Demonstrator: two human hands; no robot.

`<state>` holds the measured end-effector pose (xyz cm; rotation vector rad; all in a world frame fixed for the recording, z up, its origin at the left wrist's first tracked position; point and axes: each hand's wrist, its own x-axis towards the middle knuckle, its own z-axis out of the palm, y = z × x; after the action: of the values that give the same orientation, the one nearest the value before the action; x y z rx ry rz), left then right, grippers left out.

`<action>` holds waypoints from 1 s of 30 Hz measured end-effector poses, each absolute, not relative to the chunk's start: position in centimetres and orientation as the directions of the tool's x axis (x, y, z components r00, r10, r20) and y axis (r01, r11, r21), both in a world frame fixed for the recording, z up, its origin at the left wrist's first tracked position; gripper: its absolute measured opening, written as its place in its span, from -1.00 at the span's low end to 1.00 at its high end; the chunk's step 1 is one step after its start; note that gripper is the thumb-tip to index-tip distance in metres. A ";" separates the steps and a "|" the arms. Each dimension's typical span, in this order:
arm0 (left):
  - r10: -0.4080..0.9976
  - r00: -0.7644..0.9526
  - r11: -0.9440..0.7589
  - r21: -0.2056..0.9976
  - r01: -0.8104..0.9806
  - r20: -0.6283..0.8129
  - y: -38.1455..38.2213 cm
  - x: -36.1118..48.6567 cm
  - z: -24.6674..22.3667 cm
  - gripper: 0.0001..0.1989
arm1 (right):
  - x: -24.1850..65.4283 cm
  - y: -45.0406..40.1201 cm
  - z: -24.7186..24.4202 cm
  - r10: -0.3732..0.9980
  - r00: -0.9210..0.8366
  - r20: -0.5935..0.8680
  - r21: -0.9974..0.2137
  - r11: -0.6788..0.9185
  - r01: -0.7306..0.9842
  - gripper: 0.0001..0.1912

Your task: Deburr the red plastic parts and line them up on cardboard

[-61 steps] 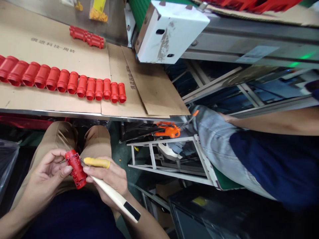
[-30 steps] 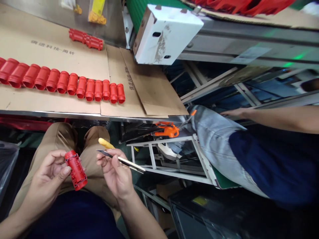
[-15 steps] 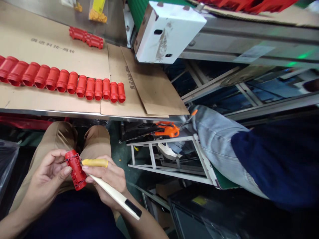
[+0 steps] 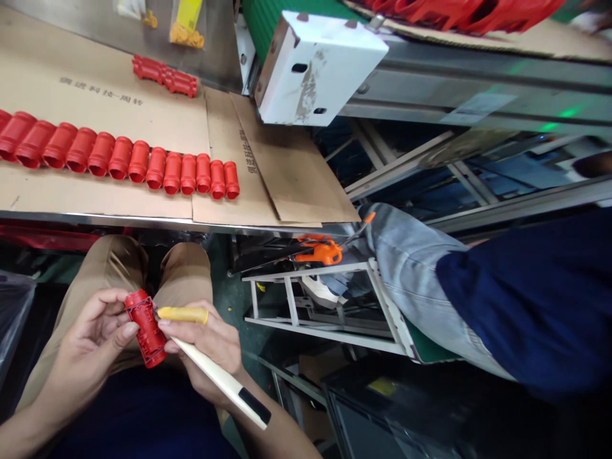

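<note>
Over my lap, my left hand [image 4: 102, 335] grips a red plastic cylindrical part [image 4: 146, 328] between thumb and fingers, its cut-out side facing up. My right hand [image 4: 213, 347] is closed round a knife [image 4: 222, 376] with a cream handle and a black end, which points down to the right. A yellow finger cot [image 4: 184, 314] covers one finger of that hand, and its tip rests by the red part's right side. The knife's blade is mostly hidden between the fingers and the part.
A row of red cylinders [image 4: 138, 161] lies on the cardboard [image 4: 165, 118] covering the bench. Behind it are two more red pieces [image 4: 165, 76] and a bag of yellow bits [image 4: 188, 32]. A white metal bracket [image 4: 325, 67] juts out at the bench corner. Another person's leg [image 4: 415, 274] is at right.
Both hands keep nearly the same pose on the red part and the knife. The view has shifted very slightly.
</note>
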<state>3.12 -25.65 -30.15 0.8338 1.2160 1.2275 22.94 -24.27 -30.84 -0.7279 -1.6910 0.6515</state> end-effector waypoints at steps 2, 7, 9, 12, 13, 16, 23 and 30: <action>0.975 -0.108 0.172 0.965 -0.197 -0.196 -25.6 3.1 -30.1 -0.70 | 23.0 -24.2 -30.6 0.771 -0.205 0.602 -0.762 0.632 0.140 -0.78; 0.970 -0.179 0.138 0.979 -0.151 -0.164 -25.7 3.4 -30.3 -0.69 | 22.2 -24.9 -30.5 0.779 -0.245 0.577 -0.743 0.626 0.239 -0.77; 0.962 -0.202 0.150 0.973 -0.177 -0.185 -25.8 3.6 -30.5 -0.68 | 21.6 -25.3 -30.9 0.778 -0.205 0.594 -0.732 0.628 0.262 -0.75; 0.948 -0.182 0.209 0.940 -0.270 -0.263 -25.8 3.6 -30.5 -0.64 | 21.4 -25.3 -31.2 0.913 -0.036 0.407 -0.913 0.408 0.029 -0.80; 0.944 -0.165 0.225 0.924 -0.309 -0.285 -25.8 3.6 -30.5 -0.63 | 21.6 -25.1 -31.2 0.960 -0.007 0.281 -0.952 0.278 -0.129 -0.76; 0.921 -0.066 0.328 0.856 -0.399 -0.384 -25.8 3.5 -29.9 -0.63 | 23.1 -24.0 -31.1 0.996 -0.093 0.001 -0.881 -0.043 -0.470 -0.64; 0.817 -0.015 0.512 0.737 -0.441 -0.576 -26.1 4.2 -28.4 -0.52 | 24.4 -23.4 -30.1 0.997 -0.063 0.043 -0.995 0.048 0.088 -0.76; 0.970 0.020 0.242 0.963 -0.119 -0.241 -26.0 2.5 -30.3 -0.69 | 22.2 -22.9 -29.6 0.892 -0.231 -0.389 -0.909 -0.413 -0.060 -0.58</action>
<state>2.46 -26.03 -30.33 0.9451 1.2229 1.0789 22.20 -22.92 -29.62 -1.3126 -1.0569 1.7296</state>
